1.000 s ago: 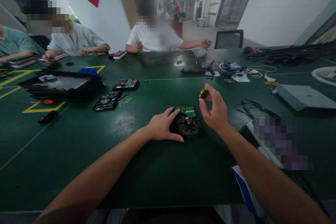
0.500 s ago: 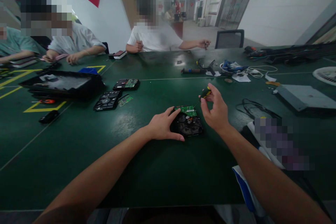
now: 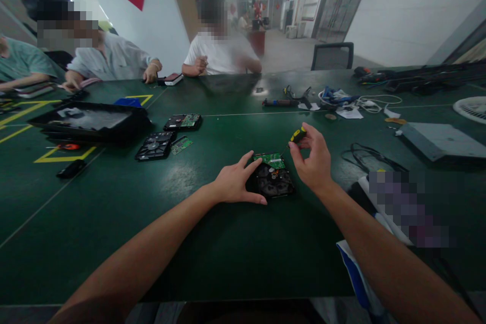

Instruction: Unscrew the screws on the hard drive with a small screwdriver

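Observation:
A hard drive (image 3: 274, 186) lies in front of me with its green circuit board (image 3: 274, 160) facing up on the far part. My left hand (image 3: 237, 178) steadies it from the left, index finger on the board's left side and thumb along the near edge. To the right, my right hand (image 3: 313, 159) pinches a screwdriver with a yellow and black handle (image 3: 298, 134). Its thin shaft slopes down toward the board's right edge; whether the tip touches a screw is too small to tell.
Left of the drive are two more hard drives (image 3: 155, 146), a loose circuit board (image 3: 181, 145) and a black tray (image 3: 94, 124). A grey metal box (image 3: 444, 140), cables (image 3: 374, 154) and a blurred packet (image 3: 406, 207) lie to the right. Co-workers (image 3: 222, 55) sit across the table.
The screwdriver handle has turned slightly in my right hand, showing more yellow. My left hand and the hard drive stay put. The co-worker opposite has drawn an outstretched arm back.

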Demonstrator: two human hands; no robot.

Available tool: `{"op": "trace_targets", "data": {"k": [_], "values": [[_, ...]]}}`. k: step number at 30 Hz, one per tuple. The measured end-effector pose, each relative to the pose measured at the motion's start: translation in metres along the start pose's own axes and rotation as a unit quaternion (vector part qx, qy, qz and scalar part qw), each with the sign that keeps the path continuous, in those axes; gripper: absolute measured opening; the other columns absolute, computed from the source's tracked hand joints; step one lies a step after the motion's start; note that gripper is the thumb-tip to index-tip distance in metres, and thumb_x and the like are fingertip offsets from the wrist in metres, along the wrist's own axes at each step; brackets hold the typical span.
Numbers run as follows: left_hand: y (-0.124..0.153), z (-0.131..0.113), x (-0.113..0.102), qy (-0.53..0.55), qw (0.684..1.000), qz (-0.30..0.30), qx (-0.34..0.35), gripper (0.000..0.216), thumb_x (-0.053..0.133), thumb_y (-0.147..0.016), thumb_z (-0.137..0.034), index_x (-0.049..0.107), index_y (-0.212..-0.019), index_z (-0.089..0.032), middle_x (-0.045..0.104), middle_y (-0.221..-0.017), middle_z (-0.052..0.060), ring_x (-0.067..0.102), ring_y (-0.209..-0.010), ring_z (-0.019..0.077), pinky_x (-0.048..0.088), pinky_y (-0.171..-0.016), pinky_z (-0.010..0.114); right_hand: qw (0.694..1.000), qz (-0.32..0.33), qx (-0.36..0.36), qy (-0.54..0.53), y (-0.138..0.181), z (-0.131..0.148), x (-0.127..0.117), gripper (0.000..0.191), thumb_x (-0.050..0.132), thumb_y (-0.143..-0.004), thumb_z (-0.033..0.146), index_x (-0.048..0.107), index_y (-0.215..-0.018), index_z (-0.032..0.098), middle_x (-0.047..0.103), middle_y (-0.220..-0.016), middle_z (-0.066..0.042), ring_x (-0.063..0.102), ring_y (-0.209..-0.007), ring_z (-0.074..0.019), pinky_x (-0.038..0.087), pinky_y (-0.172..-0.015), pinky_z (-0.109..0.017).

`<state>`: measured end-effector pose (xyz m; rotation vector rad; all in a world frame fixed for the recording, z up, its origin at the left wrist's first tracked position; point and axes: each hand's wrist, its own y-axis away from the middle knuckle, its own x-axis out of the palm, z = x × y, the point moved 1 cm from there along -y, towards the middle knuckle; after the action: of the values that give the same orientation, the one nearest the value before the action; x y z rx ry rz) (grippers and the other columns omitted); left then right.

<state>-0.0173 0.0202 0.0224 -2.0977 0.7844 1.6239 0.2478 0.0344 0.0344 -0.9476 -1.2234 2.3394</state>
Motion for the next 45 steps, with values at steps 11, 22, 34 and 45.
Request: {"op": "trace_targets", "data": {"k": [11,22,34,45], "values": [[-0.0002,-0.0009,0.0002,-0.002,1.0,-0.005,0.0,0.131,0.057,-0.07,-0.101,0.018,-0.17,-0.026,0.01,-0.177,0.018,0.044,-0.148,0.049,0.049,-0.112,0.06,1.0,0.003,0.009,-0.022,0.0004,-0.0002,0.0014,0.065,0.066,-0.095,0.024,0.041,-0.155,0.031,0.065,-0.136,-0.011,0.074,-0.096,-0.0248,0.067,-0.088,-0.049],[-0.0003,0.0003,0.0006,0.0,1.0,0.001,-0.003,0.132,0.056,-0.069,-0.102,0.016,-0.17,-0.028,0.01,-0.177,0.017,0.045,-0.147,0.0489,0.048,-0.113,0.059,1.0,0.007,0.004,-0.018,0.0004,-0.0005,0.0018,0.064,0.06,-0.099,0.023,0.038,-0.158,0.03,0.061,-0.145,-0.012,0.075,-0.102,-0.0253,0.066,-0.095,-0.049],[0.0001,-0.0013,-0.0013,0.005,1.0,0.0,-0.003,0.131,0.06,-0.069,-0.1,0.019,-0.17,-0.027,0.008,-0.177,0.017,0.043,-0.148,0.0495,0.048,-0.113,0.06,1.0,0.009,0.007,-0.023,0.0008,-0.0009,0.002,0.063,0.061,-0.099,0.023,0.038,-0.157,0.029,0.062,-0.145,-0.014,0.074,-0.108,-0.0265,0.066,-0.096,-0.05],[-0.0008,-0.0012,-0.0024,0.004,1.0,0.0,0.016,0.129,0.058,-0.072,-0.099,0.017,-0.17,-0.026,0.008,-0.178,0.014,0.041,-0.151,0.0463,0.049,-0.113,0.057,1.0,-0.003,-0.011,0.011,0.0008,-0.0007,0.0016,0.066,0.066,-0.096,0.025,0.039,-0.156,0.029,0.062,-0.139,-0.014,0.072,-0.102,-0.028,0.067,-0.09,-0.052]]}}
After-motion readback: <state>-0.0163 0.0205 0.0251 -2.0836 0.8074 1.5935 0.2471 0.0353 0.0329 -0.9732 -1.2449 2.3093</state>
